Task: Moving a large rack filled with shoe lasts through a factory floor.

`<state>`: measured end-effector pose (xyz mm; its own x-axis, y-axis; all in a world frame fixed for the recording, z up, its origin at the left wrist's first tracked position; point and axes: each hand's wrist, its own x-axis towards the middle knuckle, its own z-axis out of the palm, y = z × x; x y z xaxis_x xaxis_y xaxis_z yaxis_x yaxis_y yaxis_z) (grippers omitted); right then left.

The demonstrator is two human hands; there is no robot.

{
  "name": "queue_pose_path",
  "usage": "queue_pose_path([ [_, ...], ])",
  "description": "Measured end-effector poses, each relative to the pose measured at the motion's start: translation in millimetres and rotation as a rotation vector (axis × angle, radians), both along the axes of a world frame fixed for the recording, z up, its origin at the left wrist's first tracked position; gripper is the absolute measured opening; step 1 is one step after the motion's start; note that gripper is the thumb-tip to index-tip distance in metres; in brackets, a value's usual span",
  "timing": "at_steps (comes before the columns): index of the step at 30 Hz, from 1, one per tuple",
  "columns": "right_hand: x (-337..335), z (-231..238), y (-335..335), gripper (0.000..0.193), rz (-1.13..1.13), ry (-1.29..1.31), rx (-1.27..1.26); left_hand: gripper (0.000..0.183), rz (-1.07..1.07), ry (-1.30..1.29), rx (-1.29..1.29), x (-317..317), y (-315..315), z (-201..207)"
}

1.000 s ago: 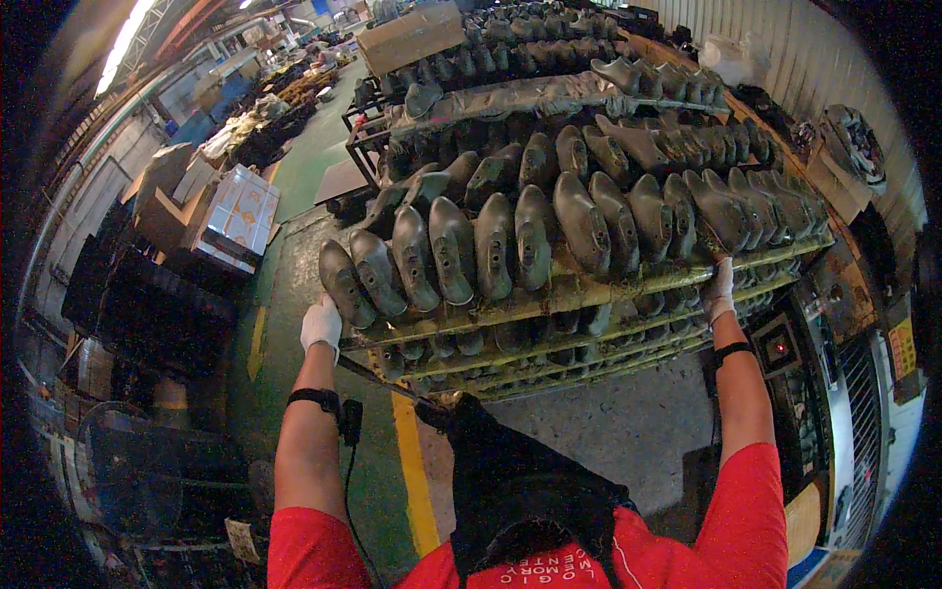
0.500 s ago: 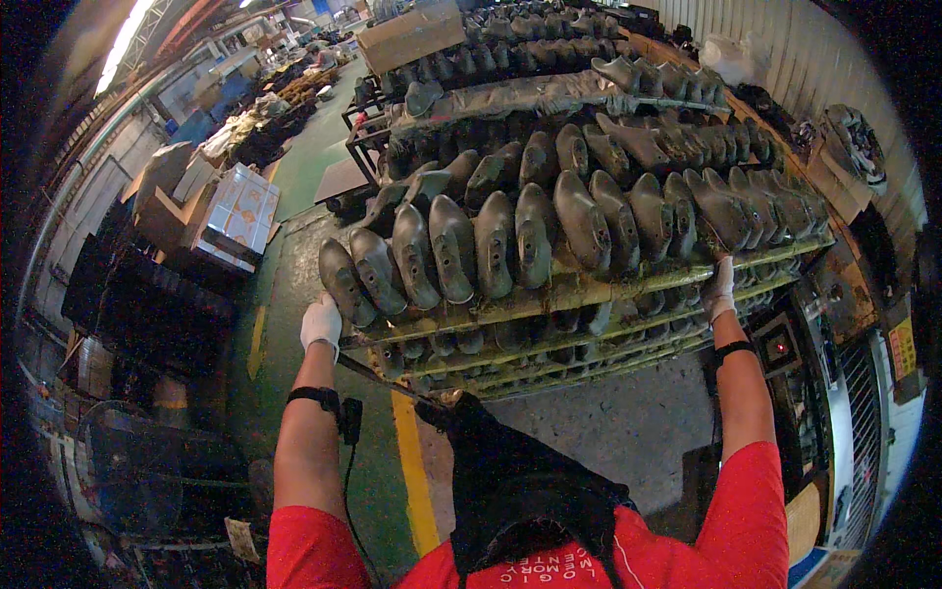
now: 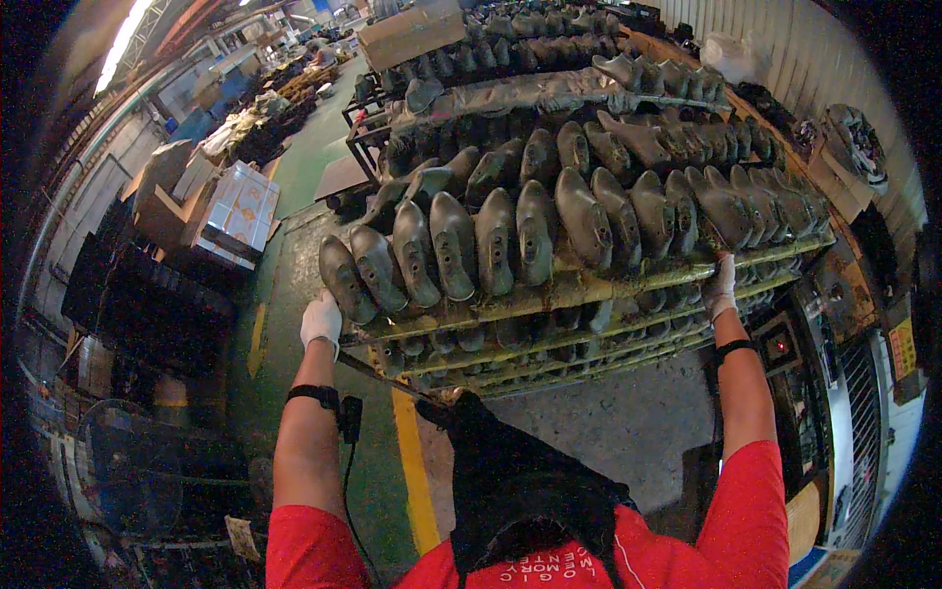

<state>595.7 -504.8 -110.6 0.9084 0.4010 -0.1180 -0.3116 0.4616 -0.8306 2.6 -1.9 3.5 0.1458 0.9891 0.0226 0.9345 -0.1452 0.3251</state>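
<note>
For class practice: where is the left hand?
In the head view's left half, the left hand is at the near left corner of the rack, beside a shoe mould.

Lower shoe lasts (image 3: 471,340) mostly hidden beneath rack top (image 3: 579,293); distant heap (image 3: 294,93) blurred.

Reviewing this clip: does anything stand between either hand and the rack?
Nothing visible does. The left hand is at the rack's near left corner, the right hand at its front edge, both apparently touching it. The dark shoe forms stand behind that edge, not in between.
</note>
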Motion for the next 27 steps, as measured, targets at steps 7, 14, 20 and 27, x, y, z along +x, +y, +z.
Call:
queue_pose_path([
  [7,-3,3,0,0.041,0.003,0.019,-0.007,0.062,-0.063,0.039,0.037,2,-6,6],
  [14,3,-3,-2,0.04,-0.005,0.017,0.0,0.062,-0.012,0.009,0.003,3,-4,5],
  [20,7,-7,0,0.043,-0.027,0.026,-0.058,0.064,0.002,0.002,-0.002,2,-3,4],
  [27,8,-8,0,0.047,-0.009,-0.004,-0.04,0.065,-0.001,-0.028,-0.015,1,-2,2],
])
